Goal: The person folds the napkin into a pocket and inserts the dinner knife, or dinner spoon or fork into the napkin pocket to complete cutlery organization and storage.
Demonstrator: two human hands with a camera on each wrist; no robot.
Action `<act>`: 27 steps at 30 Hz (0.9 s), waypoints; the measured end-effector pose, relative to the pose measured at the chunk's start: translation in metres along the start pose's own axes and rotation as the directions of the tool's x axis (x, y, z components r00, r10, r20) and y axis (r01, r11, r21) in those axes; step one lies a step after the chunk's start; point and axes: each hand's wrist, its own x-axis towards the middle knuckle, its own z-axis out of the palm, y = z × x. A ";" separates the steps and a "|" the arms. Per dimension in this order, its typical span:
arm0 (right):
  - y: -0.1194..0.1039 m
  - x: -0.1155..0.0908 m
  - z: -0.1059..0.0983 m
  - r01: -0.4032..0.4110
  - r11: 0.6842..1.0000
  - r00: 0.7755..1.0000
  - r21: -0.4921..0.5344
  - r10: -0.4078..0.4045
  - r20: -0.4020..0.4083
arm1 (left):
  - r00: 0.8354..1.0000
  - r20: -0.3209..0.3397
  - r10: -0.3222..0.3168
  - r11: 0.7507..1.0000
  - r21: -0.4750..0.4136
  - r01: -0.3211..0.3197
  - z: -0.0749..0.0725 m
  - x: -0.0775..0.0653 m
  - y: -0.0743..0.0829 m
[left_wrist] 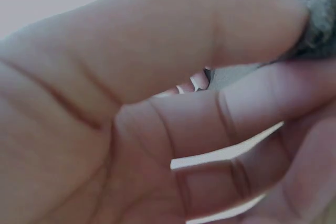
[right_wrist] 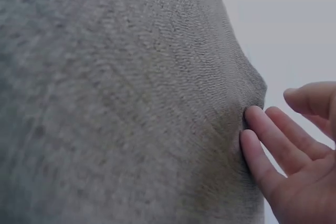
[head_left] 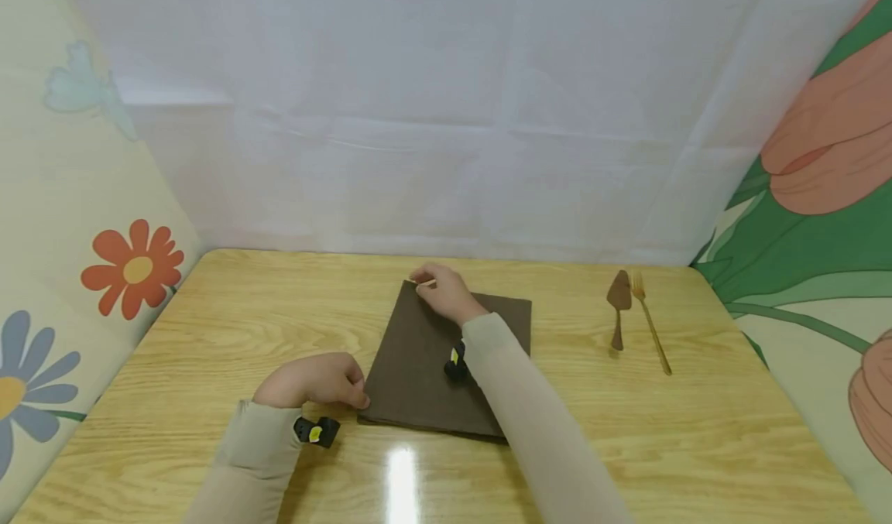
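Observation:
A dark brown folded cloth lies flat on the wooden table. My left hand pinches its near left corner; up close in the left wrist view, the thumb and index finger meet on the dark fabric. Over the cloth reaches my right arm, with the right hand at the far left corner. In the right wrist view, the fingertips touch the edge of the cloth, while the thumb stands apart from it, fingers loosely extended.
A brown cake server and a gold fork lie side by side at the right of the table. White fabric hangs behind the table, and flower-patterned panels stand at both sides.

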 end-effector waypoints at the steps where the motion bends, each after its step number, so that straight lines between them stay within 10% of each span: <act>1: 0.001 -0.002 -0.001 0.010 1.000 1.000 0.008 -0.010 0.012 | 1.000 -0.001 -0.005 1.000 0.008 0.005 0.000 0.000 0.000; 14: -0.009 -0.051 -0.044 0.085 0.994 0.996 0.067 -0.087 0.032 | 1.000 -0.022 -0.002 1.000 0.017 0.002 -0.002 0.000 -0.006; 19: -0.014 -0.079 -0.061 0.144 0.989 0.990 -0.024 -0.143 0.010 | 0.988 -0.156 0.022 0.999 0.037 -0.017 -0.004 0.003 -0.006; 23: -0.016 -0.102 -0.067 0.106 0.988 0.994 -0.108 -0.104 0.024 | 0.944 -0.325 0.048 0.998 0.043 -0.036 -0.005 0.005 0.005; 27: -0.016 -0.124 -0.066 -0.026 0.984 0.997 -0.178 0.038 0.063 | 0.865 -0.474 0.166 0.986 0.077 -0.147 -0.002 0.013 0.015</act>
